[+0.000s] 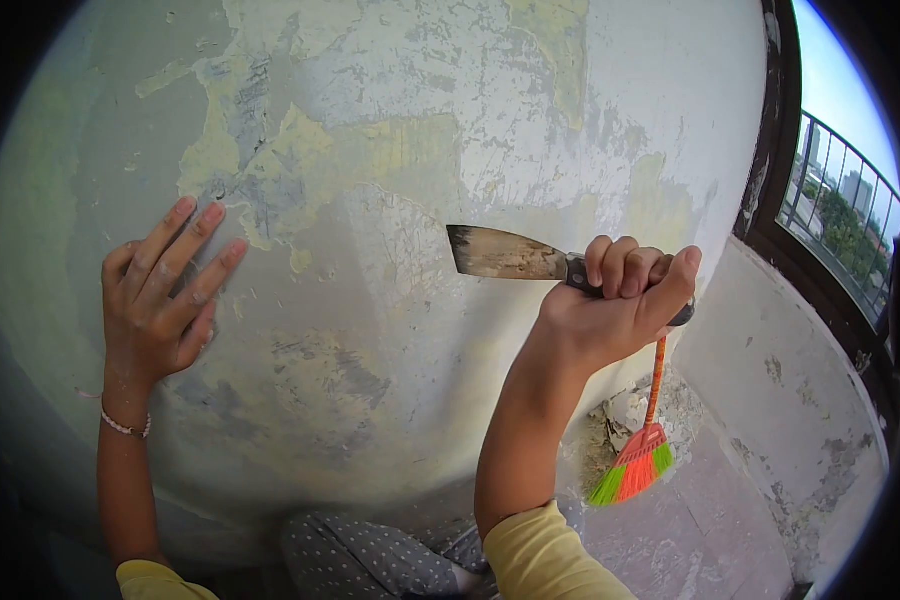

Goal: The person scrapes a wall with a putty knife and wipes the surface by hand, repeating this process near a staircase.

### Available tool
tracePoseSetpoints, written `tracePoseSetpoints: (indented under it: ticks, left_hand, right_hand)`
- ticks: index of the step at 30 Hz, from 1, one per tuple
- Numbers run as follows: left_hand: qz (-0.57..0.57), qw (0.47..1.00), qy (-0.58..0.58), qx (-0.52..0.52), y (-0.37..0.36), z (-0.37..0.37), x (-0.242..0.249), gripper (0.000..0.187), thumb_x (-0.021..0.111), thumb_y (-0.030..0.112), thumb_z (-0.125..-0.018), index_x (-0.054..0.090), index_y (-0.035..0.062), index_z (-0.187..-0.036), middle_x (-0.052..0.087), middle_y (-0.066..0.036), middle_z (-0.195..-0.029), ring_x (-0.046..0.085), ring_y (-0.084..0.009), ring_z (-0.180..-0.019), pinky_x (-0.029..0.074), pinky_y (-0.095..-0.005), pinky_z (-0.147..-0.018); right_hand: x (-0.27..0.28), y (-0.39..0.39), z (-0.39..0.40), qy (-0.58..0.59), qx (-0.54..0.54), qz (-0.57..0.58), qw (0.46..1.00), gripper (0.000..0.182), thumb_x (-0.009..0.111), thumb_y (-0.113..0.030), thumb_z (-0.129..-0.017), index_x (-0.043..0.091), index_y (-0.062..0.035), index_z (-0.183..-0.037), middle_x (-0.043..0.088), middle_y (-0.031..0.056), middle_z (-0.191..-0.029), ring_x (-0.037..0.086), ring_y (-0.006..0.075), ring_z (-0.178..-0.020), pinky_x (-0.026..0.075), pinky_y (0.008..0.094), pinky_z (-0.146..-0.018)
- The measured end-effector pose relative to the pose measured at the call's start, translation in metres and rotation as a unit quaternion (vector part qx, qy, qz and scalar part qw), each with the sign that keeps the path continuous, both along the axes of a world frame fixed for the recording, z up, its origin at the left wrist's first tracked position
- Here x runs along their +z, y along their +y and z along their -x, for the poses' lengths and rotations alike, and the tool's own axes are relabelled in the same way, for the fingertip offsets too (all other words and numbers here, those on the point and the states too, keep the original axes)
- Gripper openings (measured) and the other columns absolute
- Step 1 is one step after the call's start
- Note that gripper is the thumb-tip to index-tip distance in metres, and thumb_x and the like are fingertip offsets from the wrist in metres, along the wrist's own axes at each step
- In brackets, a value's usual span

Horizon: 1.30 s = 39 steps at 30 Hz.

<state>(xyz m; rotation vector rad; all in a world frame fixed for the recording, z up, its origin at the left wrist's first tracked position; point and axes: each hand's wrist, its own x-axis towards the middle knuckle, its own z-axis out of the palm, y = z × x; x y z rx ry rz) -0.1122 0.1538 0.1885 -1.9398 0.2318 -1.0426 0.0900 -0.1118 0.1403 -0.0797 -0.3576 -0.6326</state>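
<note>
My right hand [625, 290] is wrapped round the dark handle of a putty knife [508, 256]. Its stained, wide blade points left in front of the wall. To the left, my left hand [170, 290] rests against the wall [400, 170] with its fingers spread and nothing in them. The paint there is patchy, with grey, white and yellowish areas and a ragged peeled edge just above my left fingertips. A bead bracelet [125, 425] circles my left wrist.
A broom [635, 465] with green and orange bristles stands in the corner at lower right, near flaked debris [620, 410] on the floor [690, 540]. A dark-framed window [840, 190] with a railing outside is at right. My legs [370, 555] are folded below.
</note>
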Motion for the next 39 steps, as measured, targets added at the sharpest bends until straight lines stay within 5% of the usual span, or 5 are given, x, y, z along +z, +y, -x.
tracePoseSetpoints:
  ticks: [11, 14, 25, 31, 39]
  left_hand:
    - [0.006, 1.000, 0.003, -0.001, 0.001, 0.001, 0.001, 0.050, 0.048, 0.012, -0.081, 0.055, 0.0291, -0.128, 0.049, 0.004, -0.139, 0.042, -0.0131, -0.129, 0.033, -0.0315, -0.090]
    - [0.008, 1.000, 0.004, -0.002, 0.002, 0.001, -0.001, 0.051, 0.049, 0.011, -0.081, 0.055, 0.0291, -0.128, 0.049, 0.004, -0.139, 0.042, -0.0132, -0.130, 0.033, -0.0317, -0.090]
    - [0.013, 1.000, 0.004, -0.006, 0.002, 0.001, 0.000, 0.050, 0.049, 0.011, -0.080, 0.057, 0.0285, -0.126, 0.049, 0.004, -0.139, 0.043, -0.0136, -0.129, 0.033, -0.0319, -0.090]
    - [0.011, 1.000, 0.001, -0.008, 0.001, 0.001, -0.002, 0.050, 0.048, 0.010, -0.079, 0.057, 0.0281, -0.125, 0.050, 0.004, -0.138, 0.043, -0.0135, -0.129, 0.033, -0.0319, -0.089]
    - [0.003, 1.000, 0.001, -0.005, 0.002, 0.000, -0.002, 0.051, 0.047, 0.011, -0.080, 0.056, 0.0285, -0.127, 0.049, 0.004, -0.139, 0.044, -0.0131, -0.128, 0.034, -0.0314, -0.088]
  right_hand:
    - [-0.015, -0.060, 0.002, -0.117, 0.048, -0.080, 0.989, 0.036, 0.051, -0.021, -0.095, 0.038, -0.0163, -0.062, 0.033, -0.0058, -0.047, 0.027, 0.0049, -0.039, 0.024, 0.0196, -0.036]
    - [0.000, 0.012, 0.002, 0.050, 0.001, -0.025, 0.998, 0.039, 0.055, -0.025, -0.093, 0.034, -0.0149, -0.061, 0.029, -0.0043, -0.049, 0.025, 0.0059, -0.041, 0.022, 0.0210, -0.040]
    - [-0.022, -0.051, -0.011, -0.123, 0.104, -0.114, 0.980, 0.037, 0.051, -0.021, -0.094, 0.037, -0.0148, -0.061, 0.032, -0.0061, -0.046, 0.026, 0.0057, -0.039, 0.021, 0.0222, -0.037]
    - [-0.005, 0.006, 0.005, -0.015, 0.069, 0.009, 0.997, 0.037, 0.051, -0.025, -0.095, 0.033, -0.0147, -0.065, 0.023, -0.0044, -0.050, 0.022, 0.0065, -0.042, 0.021, 0.0228, -0.040]
    - [-0.022, -0.052, 0.002, -0.098, 0.087, -0.118, 0.984, 0.037, 0.052, -0.021, -0.094, 0.037, -0.0147, -0.061, 0.031, -0.0051, -0.047, 0.026, 0.0054, -0.039, 0.024, 0.0216, -0.036]
